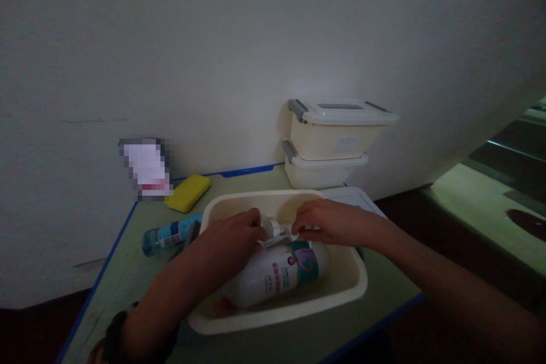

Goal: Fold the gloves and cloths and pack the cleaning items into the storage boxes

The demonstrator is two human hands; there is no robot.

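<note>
A cream storage box [277, 323] stands with its top off on the green table. Inside it a large white plastic bottle [268, 276] lies on its side, its label showing pink lettering and a teal and purple patch. Just behind the bottle is a small white plastic item [279, 234], partly covered by fingers. My left hand [239, 236] reaches in from the left, its fingers bent and closed on the item's left end. From the right, my right hand [318, 220] pinches its other end. What the item is exactly cannot be made out.
A blue bottle [166, 237] lies left of the box, near a yellow sponge-like block [187, 192]. Two stacked cream boxes [328, 139] with grey latches stand against the wall. A white lid [360, 199] lies behind the box. The table has blue edges.
</note>
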